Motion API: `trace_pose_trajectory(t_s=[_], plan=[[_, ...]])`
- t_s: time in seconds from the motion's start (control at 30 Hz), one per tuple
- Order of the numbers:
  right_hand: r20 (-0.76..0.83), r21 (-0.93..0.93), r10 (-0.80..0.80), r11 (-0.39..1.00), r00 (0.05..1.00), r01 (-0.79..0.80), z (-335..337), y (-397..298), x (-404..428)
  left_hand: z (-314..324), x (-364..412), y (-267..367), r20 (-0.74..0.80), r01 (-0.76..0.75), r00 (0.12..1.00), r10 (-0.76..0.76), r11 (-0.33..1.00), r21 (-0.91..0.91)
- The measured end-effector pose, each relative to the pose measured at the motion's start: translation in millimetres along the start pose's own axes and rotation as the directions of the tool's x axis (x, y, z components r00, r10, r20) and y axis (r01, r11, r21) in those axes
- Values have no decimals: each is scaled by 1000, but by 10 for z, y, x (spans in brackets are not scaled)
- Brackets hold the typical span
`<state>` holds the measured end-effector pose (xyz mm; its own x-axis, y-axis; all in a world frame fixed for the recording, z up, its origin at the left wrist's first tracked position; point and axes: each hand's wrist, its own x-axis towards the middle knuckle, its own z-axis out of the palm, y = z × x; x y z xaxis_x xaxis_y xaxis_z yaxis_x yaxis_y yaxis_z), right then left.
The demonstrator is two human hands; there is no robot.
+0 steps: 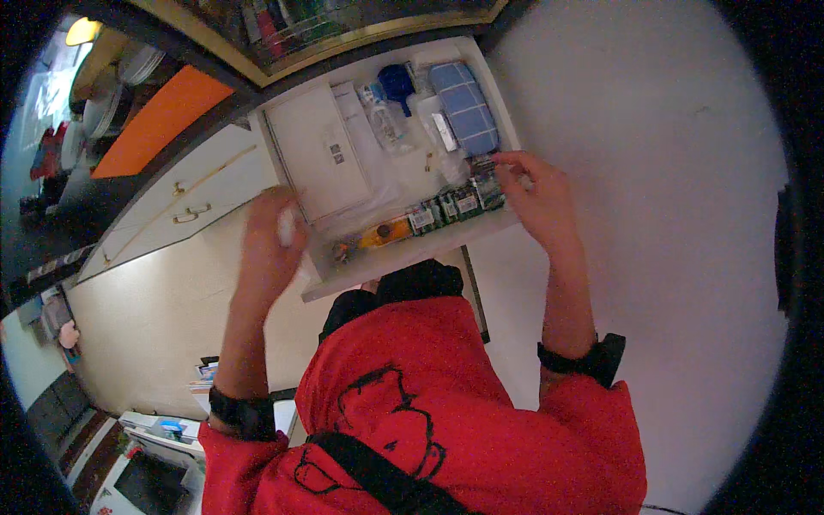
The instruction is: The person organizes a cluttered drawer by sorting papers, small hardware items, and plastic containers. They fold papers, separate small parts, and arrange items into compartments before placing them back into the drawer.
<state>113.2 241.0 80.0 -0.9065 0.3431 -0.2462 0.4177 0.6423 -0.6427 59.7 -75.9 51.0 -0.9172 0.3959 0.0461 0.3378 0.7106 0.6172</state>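
Observation:
An open white drawer [412,251] stands before me. My left hand [277,222] is at its left side, blurred, with a small white thing at the fingers that I cannot make out. My right hand [531,190] is at the right front corner, fingers curled beside small dark packets [486,183]; whether it grips one is unclear. Inside lie a flat white box [318,151], a blue checked case [465,108], a dark blue paddle-shaped thing [396,82], clear plastic packaging [386,125], a small brass-coloured piece [429,161], an orange pack [386,233] and several green-and-white boxes [444,210].
A glass-fronted cabinet [309,38] is above the drawer. Closed white drawers [187,199] with brass handles are at left, below a dark counter with an orange panel [167,122] and stacked plates [106,109]. A plain wall [631,161] rises at right.

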Motion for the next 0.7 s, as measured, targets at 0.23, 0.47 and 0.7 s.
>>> trace_pose_trajectory(t_s=[0.23,0.47,0.7], plan=[[319,-285,-75,943,945,171,516,104,388,1299,839,296,213,-433,897,387,866,251],[255,-466,-71,865,964,187,1157,85,731,1568,1021,63,301,-477,874,381,788,389],[389,-550,-125,764,913,339,1311,80,927,1575,991,30,196,-436,900,390,771,464]])
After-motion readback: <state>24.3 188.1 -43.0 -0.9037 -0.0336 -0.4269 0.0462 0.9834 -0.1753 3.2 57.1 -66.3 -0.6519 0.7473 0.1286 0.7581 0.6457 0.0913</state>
